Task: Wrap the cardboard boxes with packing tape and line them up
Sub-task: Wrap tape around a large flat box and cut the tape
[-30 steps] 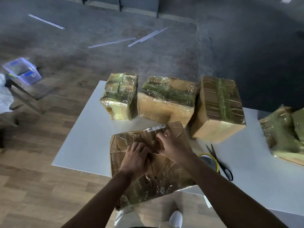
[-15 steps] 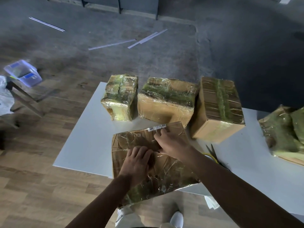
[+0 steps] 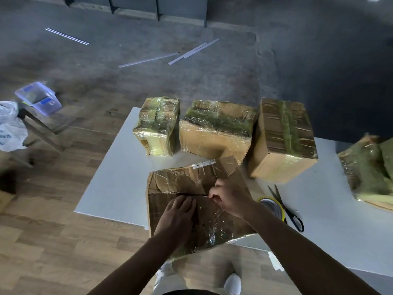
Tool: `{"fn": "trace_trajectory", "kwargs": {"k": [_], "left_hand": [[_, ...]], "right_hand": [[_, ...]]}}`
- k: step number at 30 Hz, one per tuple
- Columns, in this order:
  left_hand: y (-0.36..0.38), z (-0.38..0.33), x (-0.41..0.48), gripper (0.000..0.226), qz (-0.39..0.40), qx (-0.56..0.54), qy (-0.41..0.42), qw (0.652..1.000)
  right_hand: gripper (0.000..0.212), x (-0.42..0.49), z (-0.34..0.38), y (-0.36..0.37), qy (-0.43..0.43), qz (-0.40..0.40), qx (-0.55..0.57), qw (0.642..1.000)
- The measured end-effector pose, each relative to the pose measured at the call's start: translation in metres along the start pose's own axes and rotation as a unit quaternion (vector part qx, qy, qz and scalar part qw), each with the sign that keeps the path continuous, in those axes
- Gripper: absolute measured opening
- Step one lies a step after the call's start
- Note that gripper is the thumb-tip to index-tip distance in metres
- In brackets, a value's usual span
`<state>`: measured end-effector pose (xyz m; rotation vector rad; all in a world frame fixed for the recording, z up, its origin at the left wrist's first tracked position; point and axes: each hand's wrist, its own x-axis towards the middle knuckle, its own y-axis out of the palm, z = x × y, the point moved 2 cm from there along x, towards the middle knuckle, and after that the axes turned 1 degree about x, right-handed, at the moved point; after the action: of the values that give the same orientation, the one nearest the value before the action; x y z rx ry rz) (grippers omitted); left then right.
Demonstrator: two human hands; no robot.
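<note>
Cardboard box (image 3: 176,182), beneath left hand (image 3: 177,218), right hand (image 3: 230,199)

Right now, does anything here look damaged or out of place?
The nearest box is crumpled, with a dark split across its top, and it overhangs the table edge. White strips lie on the floor.
</note>
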<state>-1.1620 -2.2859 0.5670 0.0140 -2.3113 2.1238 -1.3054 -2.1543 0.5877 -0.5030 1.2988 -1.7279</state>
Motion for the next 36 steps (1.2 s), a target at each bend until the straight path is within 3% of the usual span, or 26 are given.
{"fn": "trace_trajectory", "kwargs": {"k": [6,12,17,20,25,28,31,34,36], "left_hand": [[0.003,-0.009,0.0,0.067,0.018,0.027,-0.014,0.999],[-0.011,0.002,0.02,0.067,-0.005,0.006,0.075,0.997],[-0.005,-0.043,0.033,0.049,0.014,-0.083,-0.007,0.996],[-0.002,-0.062,0.037,0.058,0.035,-0.08,-0.059,0.994],[0.005,-0.067,0.037,0.06,0.096,0.001,-0.074,0.993],[-0.004,-0.08,0.043,0.056,0.082,-0.007,-0.077,0.994],[-0.009,-0.107,0.05,0.058,0.045,-0.041,-0.019,0.998],[-0.012,-0.136,0.062,0.051,0.028,-0.087,0.0,0.996],[-0.013,-0.153,0.073,0.038,0.02,-0.116,0.004,0.993]], "right_hand": [[0.024,-0.015,0.001,-0.003,-0.02,-0.051,0.003,0.998],[0.023,-0.041,-0.006,-0.007,0.045,-0.123,0.046,0.99],[0.02,-0.057,-0.023,-0.006,0.122,-0.172,0.072,0.975],[0.026,-0.071,-0.035,-0.002,0.154,-0.178,0.029,0.972],[0.034,-0.089,-0.046,0.009,0.097,-0.141,0.037,0.985],[0.037,-0.095,-0.053,0.009,0.103,-0.146,0.11,0.978],[0.035,-0.107,-0.062,0.009,0.113,-0.201,0.155,0.961],[0.029,-0.126,-0.077,0.01,0.19,-0.272,0.158,0.93],[0.028,-0.136,-0.093,0.015,0.272,-0.274,0.124,0.914]]}}
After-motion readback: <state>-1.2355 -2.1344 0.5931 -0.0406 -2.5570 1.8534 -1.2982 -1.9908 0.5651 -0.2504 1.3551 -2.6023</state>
